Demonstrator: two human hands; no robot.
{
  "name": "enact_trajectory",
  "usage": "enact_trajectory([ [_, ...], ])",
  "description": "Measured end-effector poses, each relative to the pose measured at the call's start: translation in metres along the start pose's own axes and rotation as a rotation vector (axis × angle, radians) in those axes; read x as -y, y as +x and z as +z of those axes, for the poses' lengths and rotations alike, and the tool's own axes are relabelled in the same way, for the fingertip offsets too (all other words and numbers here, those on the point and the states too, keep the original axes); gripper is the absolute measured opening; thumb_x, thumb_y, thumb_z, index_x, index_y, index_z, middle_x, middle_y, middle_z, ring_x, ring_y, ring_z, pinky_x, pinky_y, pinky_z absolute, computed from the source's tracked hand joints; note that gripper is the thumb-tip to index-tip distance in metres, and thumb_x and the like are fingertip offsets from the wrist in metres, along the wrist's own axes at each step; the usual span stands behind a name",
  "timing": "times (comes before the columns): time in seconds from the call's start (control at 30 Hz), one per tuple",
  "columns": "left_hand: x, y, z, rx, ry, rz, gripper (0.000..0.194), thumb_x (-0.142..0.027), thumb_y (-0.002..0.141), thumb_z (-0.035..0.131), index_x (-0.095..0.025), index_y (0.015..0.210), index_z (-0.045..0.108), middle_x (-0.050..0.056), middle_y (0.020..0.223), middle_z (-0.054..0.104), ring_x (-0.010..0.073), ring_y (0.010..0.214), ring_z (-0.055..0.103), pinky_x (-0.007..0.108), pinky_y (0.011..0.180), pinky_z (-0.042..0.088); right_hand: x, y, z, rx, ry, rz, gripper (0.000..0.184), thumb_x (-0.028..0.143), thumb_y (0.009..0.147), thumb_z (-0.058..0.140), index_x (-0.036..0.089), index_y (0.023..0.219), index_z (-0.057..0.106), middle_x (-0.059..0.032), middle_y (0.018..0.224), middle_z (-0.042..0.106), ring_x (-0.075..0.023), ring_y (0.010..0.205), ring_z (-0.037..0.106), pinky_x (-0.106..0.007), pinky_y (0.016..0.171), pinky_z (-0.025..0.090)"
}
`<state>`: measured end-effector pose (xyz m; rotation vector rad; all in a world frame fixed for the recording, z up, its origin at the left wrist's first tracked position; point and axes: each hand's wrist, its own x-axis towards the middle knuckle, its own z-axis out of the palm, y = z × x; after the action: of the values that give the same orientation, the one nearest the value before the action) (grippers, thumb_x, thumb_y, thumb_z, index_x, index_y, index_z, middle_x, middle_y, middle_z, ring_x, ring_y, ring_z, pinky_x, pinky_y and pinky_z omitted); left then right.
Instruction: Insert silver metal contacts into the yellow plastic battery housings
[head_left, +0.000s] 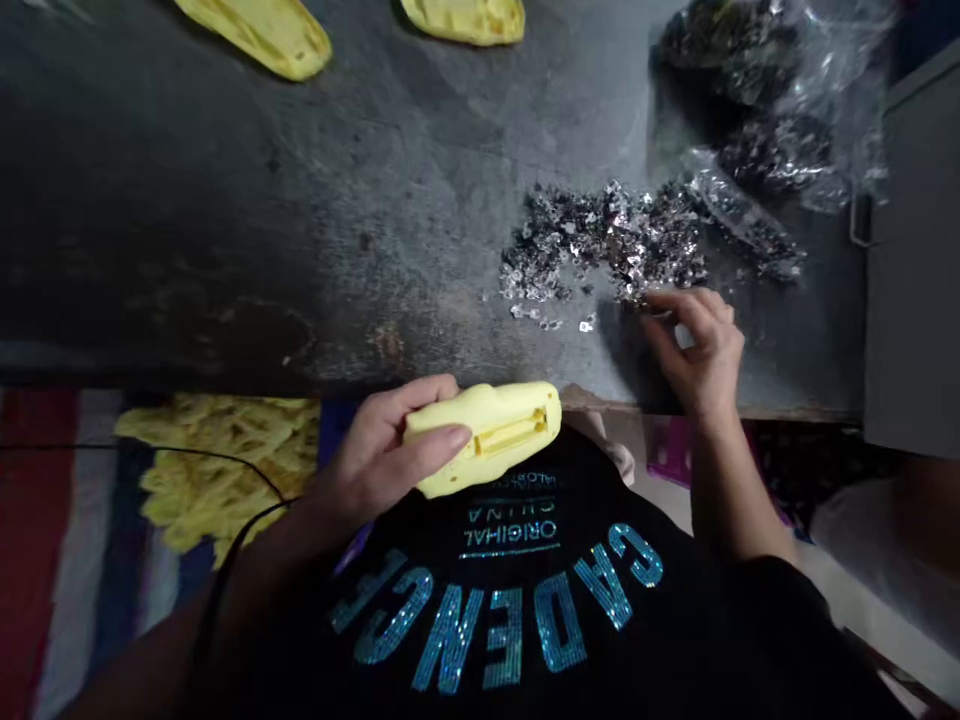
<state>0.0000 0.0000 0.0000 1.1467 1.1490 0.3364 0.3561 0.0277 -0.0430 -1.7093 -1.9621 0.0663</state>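
My left hand (401,445) is wrapped round a yellow molded plastic part (495,430). Its long slotted recess faces up, and it is held just off the table's near edge, in front of my shirt. Over the table, my right hand (694,345) has thumb and forefinger drawn together at the near edge of a pile of small shiny metal pieces (622,240). Whatever sits between those fingertips is too small to make out. A few loose metal pieces (586,324) lie apart from the pile, to the left of my right hand.
Two more yellow plastic parts (262,35) lie at the far side of the dark metal table (390,200). Clear plastic bags (795,130) of metal pieces lie at the far right, beside a grey box-like panel (911,260). Below the table's left edge is a heap of yellow parts (225,460).
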Motion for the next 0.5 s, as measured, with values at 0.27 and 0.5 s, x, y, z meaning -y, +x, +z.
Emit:
enact_trajectory([
  [0.27,-0.01,0.003,0.026,0.077,-0.129,-0.142,0.034,-0.046,0.081,0.083,-0.02,0.089,0.063,-0.006,0.07,0.052,0.011,0.064,0.048,0.02,0.056,0.033,-0.021,-0.015,-0.006,0.047,0.038,-0.061,0.015,0.032,0.105,0.077,0.033,0.119,0.083,-0.0036,0.115,0.081,-0.0276,0.109,0.073,-0.047,0.099,0.054],
  [0.5,0.003,0.022,0.036,-0.173,-0.594,-0.045,0.04,-0.032,0.079,0.085,-0.018,0.113,0.069,0.003,0.082,0.079,0.0198,0.054,0.069,0.026,0.043,0.054,-0.032,-0.025,-0.013,-0.059,0.13,0.035,0.006,0.032,0.102,0.079,0.029,0.102,0.084,-0.0029,0.101,0.082,-0.0253,0.098,0.073,-0.045,0.095,0.054],
])
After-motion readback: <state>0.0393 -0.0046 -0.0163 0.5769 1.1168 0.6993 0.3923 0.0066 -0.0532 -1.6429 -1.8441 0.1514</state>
